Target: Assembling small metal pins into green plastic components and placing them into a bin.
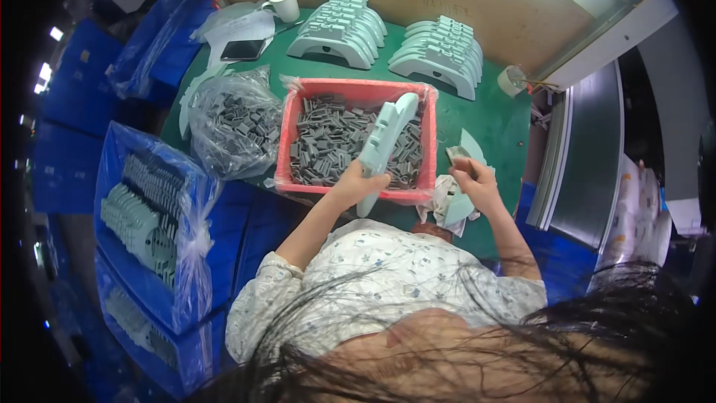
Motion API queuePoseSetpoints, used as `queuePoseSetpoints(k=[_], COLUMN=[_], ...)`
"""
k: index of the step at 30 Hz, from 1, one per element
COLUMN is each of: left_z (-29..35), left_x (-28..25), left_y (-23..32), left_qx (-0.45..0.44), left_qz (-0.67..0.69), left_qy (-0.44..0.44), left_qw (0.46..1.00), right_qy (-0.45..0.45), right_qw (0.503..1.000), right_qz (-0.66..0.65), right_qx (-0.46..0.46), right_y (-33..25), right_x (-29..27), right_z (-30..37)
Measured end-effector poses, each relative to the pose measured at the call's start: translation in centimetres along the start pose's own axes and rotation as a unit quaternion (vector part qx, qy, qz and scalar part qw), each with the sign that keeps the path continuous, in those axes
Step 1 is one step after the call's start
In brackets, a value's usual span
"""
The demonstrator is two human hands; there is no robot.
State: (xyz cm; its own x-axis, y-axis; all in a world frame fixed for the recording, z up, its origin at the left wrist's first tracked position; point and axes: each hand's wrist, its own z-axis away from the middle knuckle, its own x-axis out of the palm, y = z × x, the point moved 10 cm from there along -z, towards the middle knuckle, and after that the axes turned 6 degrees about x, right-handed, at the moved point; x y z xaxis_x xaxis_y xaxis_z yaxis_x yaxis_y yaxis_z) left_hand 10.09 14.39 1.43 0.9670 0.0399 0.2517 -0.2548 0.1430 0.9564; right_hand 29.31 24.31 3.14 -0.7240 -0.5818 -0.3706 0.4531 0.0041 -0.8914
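My left hand (358,185) is closed around the lower part of a long, curved, pale green plastic part (388,134). The part stands tilted over a red bin (282,153) filled with small grey clip-like pieces (328,138). To the right of the bin, my right hand (477,180) has its fingers curled together. A small greyish piece (454,153) shows at the fingertips, too small to name. Just beyond and below that hand lie another pale green curved part (471,146) and a crumpled whitish cloth (441,192).
A clear bag (235,119) of grey pieces sits left of the bin. Two rows of green parts (339,33) (440,52) stand at the back of the green table (503,123). A mug (283,4), a phone (243,50) and a cup (512,80) are there too. Blue crates (112,157) flank the left.
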Motion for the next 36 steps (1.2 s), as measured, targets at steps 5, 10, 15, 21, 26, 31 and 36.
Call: queuePoseSetpoints(k=[5,10,15,21,26,31,36], left_z=[1.6,3.5,5.0,6.0,5.3,4.0,2.6], left_x=[-2.8,-3.5,-3.3,-2.3,0.3,-0.8,-4.0], left_y=[3.1,6.0,7.4,9.5,8.8,7.2,1.1], left_qx=[0.127,0.183,0.272,0.267,0.251,0.274,-0.024], left_qz=[-0.17,-0.255,-0.381,-0.583,-0.601,-0.466,-0.089], left_qy=[0.008,0.013,0.093,0.151,0.117,0.07,-0.054], left_qw=[0.977,0.949,0.879,0.752,0.75,0.838,0.994], right_qy=[-0.026,-0.069,-0.063,-0.101,-0.089,-0.066,0.108], right_qw=[0.983,0.971,0.985,0.928,0.935,0.91,0.963], right_qz=[-0.176,-0.227,-0.157,-0.356,-0.342,-0.407,-0.245], right_qx=[0.044,0.041,-0.043,0.042,0.021,0.034,-0.01], right_y=[-6.3,-9.3,-10.2,-6.9,-5.0,-4.3,-2.9], right_x=[8.6,13.5,14.8,13.2,11.0,9.5,3.8], right_z=[0.8,1.5,0.8,0.7,0.4,0.6,0.6])
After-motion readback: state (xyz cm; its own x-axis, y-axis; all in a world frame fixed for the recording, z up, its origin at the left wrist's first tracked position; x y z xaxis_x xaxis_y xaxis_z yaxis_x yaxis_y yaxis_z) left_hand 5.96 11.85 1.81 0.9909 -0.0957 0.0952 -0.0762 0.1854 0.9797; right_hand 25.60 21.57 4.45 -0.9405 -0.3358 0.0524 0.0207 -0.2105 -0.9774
